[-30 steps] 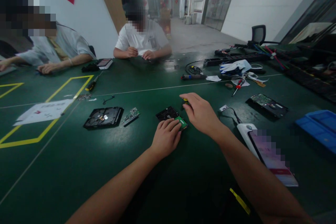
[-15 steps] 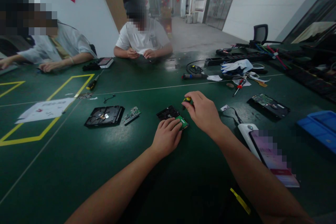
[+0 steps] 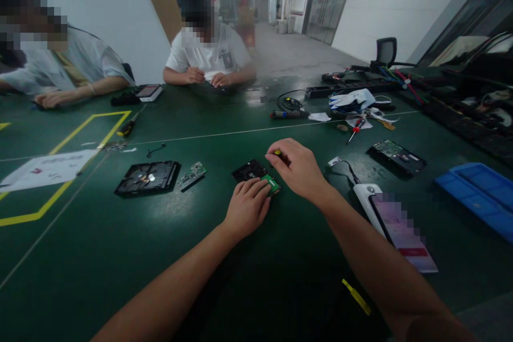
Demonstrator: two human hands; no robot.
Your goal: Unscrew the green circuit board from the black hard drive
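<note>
My left hand point(image 3: 248, 206) curls its fingers over the near end of a small hard drive point(image 3: 249, 170), pressing it against the table. The drive has a black body and a green circuit board point(image 3: 273, 186) at its near right end, partly under my fingertips. Just above the drive's right side, my right hand point(image 3: 297, 166) is closed around a short yellow-and-black screwdriver point(image 3: 277, 153). Only a bit of its yellow handle shows; the tip is hidden by my fingers. Left of the drive lie a loose circuit board point(image 3: 194, 175) and an opened black drive casing point(image 3: 147, 177).
At right are another hard drive point(image 3: 396, 157), a blue tray point(image 3: 476, 192) and a white device with a screen point(image 3: 404, 232). A red screwdriver point(image 3: 356, 131) and gloves point(image 3: 352, 100) lie further back. Two people sit across the table, a person in white point(image 3: 210, 56) among them.
The whole view has shifted slightly, so things appear further left. My right hand has turned a little over the screwdriver, hiding more of it. My left hand stays on the hard drive.
</note>
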